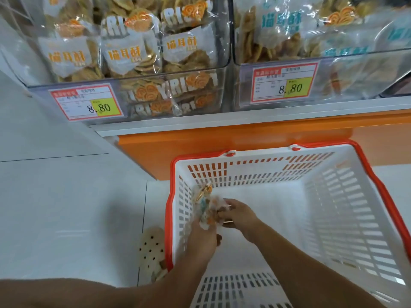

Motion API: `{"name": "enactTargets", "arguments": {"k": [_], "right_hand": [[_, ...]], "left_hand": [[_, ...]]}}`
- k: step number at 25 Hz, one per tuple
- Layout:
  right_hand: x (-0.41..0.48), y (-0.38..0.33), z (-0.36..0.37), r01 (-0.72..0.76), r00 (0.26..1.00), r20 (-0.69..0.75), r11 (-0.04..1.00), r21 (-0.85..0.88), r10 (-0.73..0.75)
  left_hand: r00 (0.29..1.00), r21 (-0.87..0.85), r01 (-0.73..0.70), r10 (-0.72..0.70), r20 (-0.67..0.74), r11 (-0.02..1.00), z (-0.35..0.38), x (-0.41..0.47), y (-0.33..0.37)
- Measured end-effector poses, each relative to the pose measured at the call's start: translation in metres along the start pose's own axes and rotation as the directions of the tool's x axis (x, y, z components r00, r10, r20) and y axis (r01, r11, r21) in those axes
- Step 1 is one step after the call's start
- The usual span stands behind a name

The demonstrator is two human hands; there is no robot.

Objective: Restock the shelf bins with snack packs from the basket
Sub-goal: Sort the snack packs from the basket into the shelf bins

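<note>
A white basket (347,196) with an orange rim stands on the floor in front of the shelf. Inside its left side both my hands hold one clear snack pack (205,205), which is blurred. My left hand (203,235) grips the pack from below, and my right hand (239,213) pinches its right edge. Apart from this pack the basket floor shows nothing else. Above, a clear bin (133,90) at the left holds orange-lettered packs, and a clear bin (322,63) at the right holds blue-lettered packs.
Price tags reading 8.80 hang on the front of each bin: left tag (86,102), right tag (284,85). An orange shelf base (222,143) runs below the bins. My foot in a perforated cream clog (152,252) stands on the white tiles left of the basket.
</note>
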State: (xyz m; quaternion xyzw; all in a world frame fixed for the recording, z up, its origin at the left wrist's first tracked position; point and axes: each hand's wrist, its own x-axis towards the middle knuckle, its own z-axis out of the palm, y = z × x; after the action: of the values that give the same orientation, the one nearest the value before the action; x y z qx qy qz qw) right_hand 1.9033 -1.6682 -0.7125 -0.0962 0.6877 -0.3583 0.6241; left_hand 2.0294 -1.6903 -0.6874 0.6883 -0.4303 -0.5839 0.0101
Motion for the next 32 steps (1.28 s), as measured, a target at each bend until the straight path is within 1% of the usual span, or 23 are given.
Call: {"name": "enactTargets", "arguments": {"k": [1, 2, 3, 4, 5, 6, 7, 9, 11, 14, 17, 20, 24, 26, 28, 30, 32], "right_hand": [[-0.01, -0.002, -0.013, 0.034, 0.998, 0.053, 0.999, 0.041, -0.036], [-0.02, -0.003, -0.025, 0.068, 0.99, 0.116, 0.995, 0.079, -0.077], [-0.031, -0.006, -0.035, 0.097, 0.978, 0.172, 0.989, 0.112, -0.116], [-0.042, -0.009, -0.043, 0.12, 0.968, 0.203, 0.982, 0.145, -0.148], [-0.052, -0.014, -0.048, 0.14, 0.961, 0.211, 0.972, 0.187, -0.179], [-0.061, -0.018, -0.052, 0.169, 0.955, 0.203, 0.959, 0.227, -0.217], [-0.069, -0.021, -0.054, 0.205, 0.95, 0.175, 0.94, 0.272, -0.258], [-0.082, -0.024, -0.06, 0.271, 0.949, 0.051, 0.89, 0.367, -0.31], [-0.094, -0.024, -0.071, 0.316, 0.946, -0.059, 0.861, 0.399, -0.32], [-0.113, -0.021, -0.087, 0.338, 0.941, -0.131, 0.869, 0.362, -0.312], [-0.128, -0.019, -0.095, 0.373, 0.927, -0.185, 0.848, 0.377, -0.326], [-0.138, -0.018, -0.099, 0.395, 0.918, -0.208, 0.826, 0.402, -0.337], [-0.148, -0.024, -0.094, 0.396, 0.918, -0.212, 0.827, 0.4, -0.336], [-0.152, -0.026, -0.09, 0.402, 0.916, -0.207, 0.812, 0.424, -0.345], [-0.158, -0.03, -0.086, 0.417, 0.909, -0.18, 0.799, 0.433, -0.377], [-0.167, -0.038, -0.078, 0.434, 0.899, -0.137, 0.814, 0.385, -0.415], [-0.178, -0.049, -0.065, 0.474, 0.88, -0.151, 0.841, 0.261, -0.45]], "left_hand": [[1.0, -0.016, 0.021, -0.021, -0.005, 1.0, -0.001, -0.006, 0.005], [1.0, 0.016, 0.006, -0.007, 0.021, 1.0, -0.001, -0.01, 0.009], [0.996, -0.008, 0.001, -0.001, 0.091, 1.0, -0.003, -0.014, 0.013], [0.984, -0.099, 0.004, 0.014, 0.18, 0.995, -0.003, -0.019, 0.018], [0.958, -0.221, 0.031, 0.034, 0.285, 0.975, -0.003, -0.025, 0.024], [0.93, -0.324, 0.048, 0.076, 0.36, 0.945, -0.002, -0.032, 0.03], [0.914, -0.393, 0.049, 0.117, 0.388, 0.918, -0.001, -0.037, 0.035], [0.912, -0.445, 0.004, 0.179, 0.368, 0.895, 0.001, -0.045, 0.043], [0.905, -0.455, -0.031, 0.218, 0.364, 0.89, 0.003, -0.051, 0.047], [0.881, -0.448, -0.03, 0.235, 0.41, 0.894, 0.009, -0.065, 0.052], [0.865, -0.44, -0.049, 0.258, 0.43, 0.897, 0.017, -0.078, 0.056], [0.851, -0.436, -0.069, 0.281, 0.443, 0.897, 0.021, -0.088, 0.058], [0.845, -0.455, -0.084, 0.306, 0.439, 0.886, 0.018, -0.099, 0.059], [0.839, -0.466, -0.125, 0.344, 0.422, 0.876, 0.014, -0.106, 0.06], [0.826, -0.476, -0.195, 0.406, 0.392, 0.857, 0.007, -0.112, 0.063], [0.811, -0.46, -0.278, 0.462, 0.358, 0.843, -0.002, -0.117, 0.071], [0.818, -0.382, -0.352, 0.479, 0.318, 0.855, -0.013, -0.124, 0.081]]}}
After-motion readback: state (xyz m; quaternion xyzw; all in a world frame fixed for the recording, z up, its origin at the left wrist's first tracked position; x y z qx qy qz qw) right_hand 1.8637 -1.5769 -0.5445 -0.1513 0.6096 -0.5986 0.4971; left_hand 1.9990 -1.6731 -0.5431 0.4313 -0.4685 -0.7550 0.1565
